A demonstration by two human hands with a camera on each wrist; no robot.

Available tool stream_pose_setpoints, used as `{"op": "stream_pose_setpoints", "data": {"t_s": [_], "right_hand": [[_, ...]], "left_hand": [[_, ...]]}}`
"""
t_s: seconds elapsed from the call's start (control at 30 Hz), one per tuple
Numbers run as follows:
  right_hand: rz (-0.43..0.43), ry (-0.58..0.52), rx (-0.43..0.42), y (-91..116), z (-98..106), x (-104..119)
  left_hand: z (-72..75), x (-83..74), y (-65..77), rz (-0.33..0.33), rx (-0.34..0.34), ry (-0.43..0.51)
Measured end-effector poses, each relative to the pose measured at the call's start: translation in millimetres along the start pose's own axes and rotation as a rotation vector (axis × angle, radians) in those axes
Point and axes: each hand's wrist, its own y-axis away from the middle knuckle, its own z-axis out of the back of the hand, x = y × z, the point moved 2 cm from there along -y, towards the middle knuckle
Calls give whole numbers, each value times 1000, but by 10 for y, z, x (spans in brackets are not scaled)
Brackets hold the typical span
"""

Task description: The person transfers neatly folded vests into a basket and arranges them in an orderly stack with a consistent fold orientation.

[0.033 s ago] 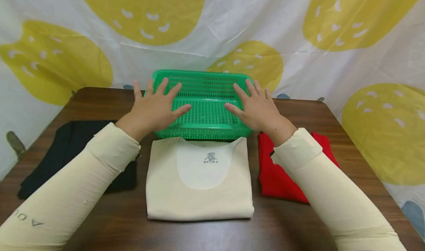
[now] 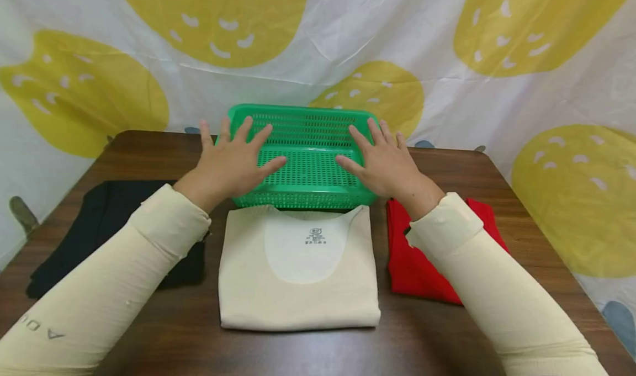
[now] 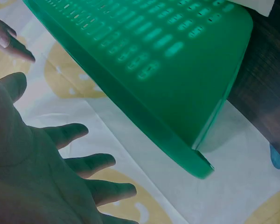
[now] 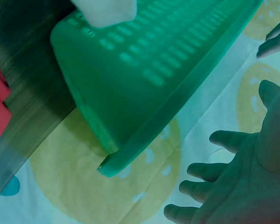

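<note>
Both hands hover over the sides of a green plastic basket, palms down with fingers spread. The left hand is above the basket's left side, and the right hand is above its right side. Neither holds anything. In the left wrist view, the left hand is apart from the basket's rim. A similar gap separates the right hand from the basket wall in the right wrist view. Directly in front of the basket lies a folded cream top with a printed neck label.
A folded black garment lies on the left of the brown wooden table, partly under the left sleeve. Folded red cloth sits on the right, partly hidden by the right forearm. Behind the table hangs a white curtain with yellow shapes.
</note>
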Motion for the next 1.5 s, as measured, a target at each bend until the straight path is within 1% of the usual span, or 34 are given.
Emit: {"op": "stream_pose_setpoints", "data": {"t_s": [0.3,0.47,0.67,0.77,0.87,0.93,1.0,1.1,1.2,1.23,1.27,1.33,1.37,1.43,1.5], "right_hand": [[67,-16,-52,78,-12,142],[84,-19,-57,107,-11,217],[98,-18,-64,94,-7,266],[108,-23,-68,86,-29,278],[125,-37,-62,112,-62,300],[138,-43,-64,162,-81,318],[159,-53,-87,242,-93,340],[212,-83,-160,405,-106,405],[267,-150,-259,606,-116,478],[282,-171,-288,674,-126,491],[291,-195,-310,744,-138,496],[283,-242,-331,876,-175,473],[273,-260,-327,930,-201,446],[237,-283,-297,1012,-267,360],[188,-297,-253,1052,-348,251]], "left_hand": [[9,-28,55,-11,-38,-30],[12,-38,74,-8,-37,-43],[15,-44,55,-18,-35,-63],[-11,-47,57,-22,-36,-72],[-57,-52,101,-23,-46,-79],[-88,-68,152,-38,-70,-72],[-108,-108,221,-81,-121,-51],[-124,-199,375,-183,-245,-5],[-138,-291,562,-312,-375,56],[-145,-314,620,-349,-409,77],[-152,-330,675,-380,-429,104],[-175,-341,766,-420,-439,153],[-190,-338,802,-423,-430,169],[-229,-325,855,-398,-380,193],[-284,-299,880,-348,-308,196]]}}
